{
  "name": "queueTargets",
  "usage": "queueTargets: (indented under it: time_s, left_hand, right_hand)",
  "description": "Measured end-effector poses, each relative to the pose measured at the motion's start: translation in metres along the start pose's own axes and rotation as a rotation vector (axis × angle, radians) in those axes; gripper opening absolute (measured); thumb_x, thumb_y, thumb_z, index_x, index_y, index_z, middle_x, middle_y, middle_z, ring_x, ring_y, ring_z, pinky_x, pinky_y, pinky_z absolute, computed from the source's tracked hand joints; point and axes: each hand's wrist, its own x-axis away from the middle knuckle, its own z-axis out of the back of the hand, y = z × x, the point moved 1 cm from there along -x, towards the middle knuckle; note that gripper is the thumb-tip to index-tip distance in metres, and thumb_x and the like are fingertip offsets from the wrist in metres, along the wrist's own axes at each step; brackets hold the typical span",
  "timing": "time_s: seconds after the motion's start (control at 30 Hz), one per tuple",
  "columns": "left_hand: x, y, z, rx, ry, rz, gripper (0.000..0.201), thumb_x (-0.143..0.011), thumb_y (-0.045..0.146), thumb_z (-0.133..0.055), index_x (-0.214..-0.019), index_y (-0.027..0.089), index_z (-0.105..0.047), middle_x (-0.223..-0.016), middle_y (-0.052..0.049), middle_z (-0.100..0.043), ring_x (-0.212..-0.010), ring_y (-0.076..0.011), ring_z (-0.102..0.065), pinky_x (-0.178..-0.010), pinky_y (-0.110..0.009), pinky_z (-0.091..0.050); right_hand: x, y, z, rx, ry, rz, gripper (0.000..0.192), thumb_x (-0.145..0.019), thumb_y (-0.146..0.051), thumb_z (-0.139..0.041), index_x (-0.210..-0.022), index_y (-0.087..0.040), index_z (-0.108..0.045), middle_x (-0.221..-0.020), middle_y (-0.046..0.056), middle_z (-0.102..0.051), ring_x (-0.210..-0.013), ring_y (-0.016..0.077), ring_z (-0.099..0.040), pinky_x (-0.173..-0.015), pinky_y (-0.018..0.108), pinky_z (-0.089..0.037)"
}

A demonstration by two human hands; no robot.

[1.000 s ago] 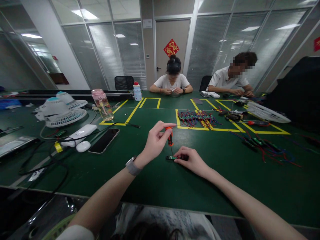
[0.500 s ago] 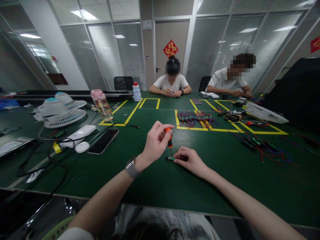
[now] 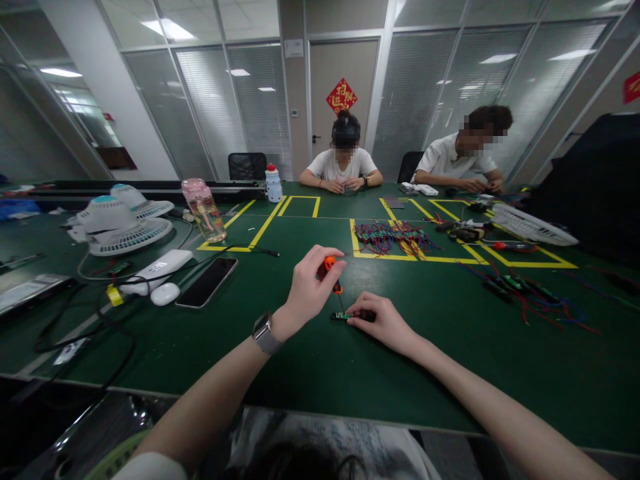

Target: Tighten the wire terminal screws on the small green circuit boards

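Between the thumb and fingers of my left hand [image 3: 314, 281] is an orange and black screwdriver [image 3: 331, 265]. Its thin shaft slants down, and the tip meets a small green circuit board [image 3: 341, 316] in a dark housing. My right hand [image 3: 383, 316] is closed on the right part of that board and pins it to the green table [image 3: 310, 363]; its fingers cover some of the board. The exact spot under the tip is too small to make out.
Several wired boards [image 3: 395, 237] lie in a yellow-taped box ahead, more wired boards [image 3: 520, 287] to the right. A phone [image 3: 207, 283], a white fan [image 3: 125, 227], a pink-lidded bottle [image 3: 204, 210] and cables are on the left. Two people sit across the table.
The screwdriver's handle has tilted a little to the left in my left hand, with its tip still at the board. My right hand and the board have stayed in place.
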Motion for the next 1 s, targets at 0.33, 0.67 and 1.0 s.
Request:
queueTargets:
  time_s: [0.33,0.67,1.0]
  left_hand:
    - [-0.0013,0.0036,0.0039,-0.045,-0.060,-0.076,0.028,-0.096,0.023,-0.042,-0.116,0.015,-0.060,-0.087,-0.004,-0.056,-0.075,-0.0128,-0.053,-0.068,-0.024,-0.043]
    - [-0.0025,0.0025,0.0032,0.048,-0.079,-0.044,0.031,-0.097,0.024,-0.039,-0.120,0.020,-0.060,-0.096,-0.005,-0.054,-0.086,-0.0147,-0.054,-0.075,-0.026,-0.046]
    - [-0.0001,0.0008,-0.0033,0.173,-0.013,0.101,0.025,-0.094,0.028,-0.050,-0.112,0.022,-0.065,-0.103,-0.006,-0.054,-0.084,-0.0131,-0.057,-0.066,-0.022,-0.048]
  right_hand:
    - [0.0004,0.0003,0.0002,0.029,0.015,-0.038,0.009,-0.077,-0.018,-0.071,-0.085,-0.018,-0.076,-0.074,0.001,-0.056,-0.067,0.0139,-0.055,-0.061,0.025,-0.043]
    - [-0.0004,0.0002,0.0012,0.027,-0.018,-0.027,0.008,-0.080,-0.021,-0.069,-0.085,-0.018,-0.074,-0.070,0.000,-0.055,-0.063,0.0132,-0.051,-0.059,0.025,-0.041]
    - [-0.0004,-0.0023,0.0014,0.009,-0.020,-0.025,0.007,-0.080,-0.019,-0.068,-0.083,-0.017,-0.073,-0.067,-0.001,-0.052,-0.062,0.0128,-0.049,-0.059,0.024,-0.039]
